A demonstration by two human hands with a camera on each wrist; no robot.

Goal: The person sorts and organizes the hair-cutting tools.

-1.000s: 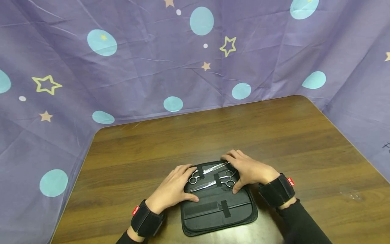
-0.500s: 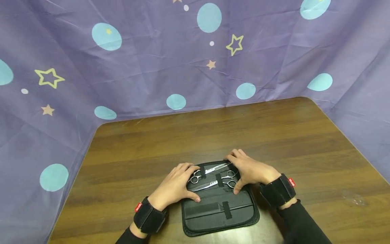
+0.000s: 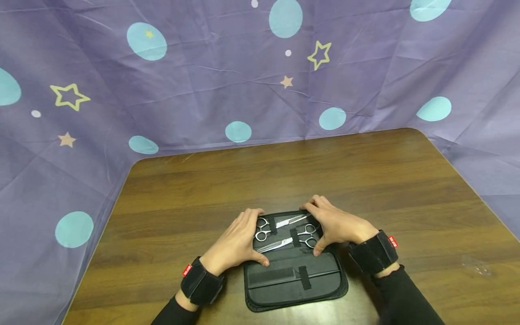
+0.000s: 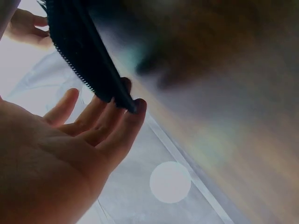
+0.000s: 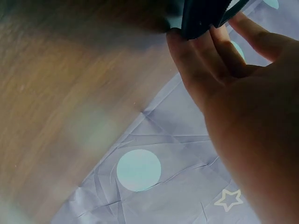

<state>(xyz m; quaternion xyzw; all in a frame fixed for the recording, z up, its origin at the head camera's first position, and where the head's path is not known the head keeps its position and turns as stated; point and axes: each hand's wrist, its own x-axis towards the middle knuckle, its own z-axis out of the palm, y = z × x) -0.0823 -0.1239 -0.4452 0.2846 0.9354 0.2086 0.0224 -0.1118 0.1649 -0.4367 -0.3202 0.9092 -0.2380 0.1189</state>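
An open black scissors case [image 3: 292, 293] lies flat on the table. Strapped in its far half are two pairs of silver scissors, the farther pair [image 3: 284, 222] with finger rings to the left and the nearer pair [image 3: 280, 244] with rings to the right. A dark comb [image 3: 272, 276] sits under a strap in the near half. My left hand [image 3: 233, 243] holds the case's left side, thumb over the inner face, fingers at the far left corner. At the far right corner my right hand [image 3: 339, 223] grips the edge, its thumb beside the scissor rings.
The brown wooden table [image 3: 195, 180] extends behind and beside the case. A purple patterned cloth [image 3: 187, 81] hangs at its back and sides. A small clear scrap [image 3: 477, 266] lies on the right of the table. Black wristbands [image 3: 373, 253] circle both wrists.
My left fingers have shifted off the farther scissors' rings toward the case's edge, so more of the rings shows. The right hand keeps its hold. The head view has shifted slightly.
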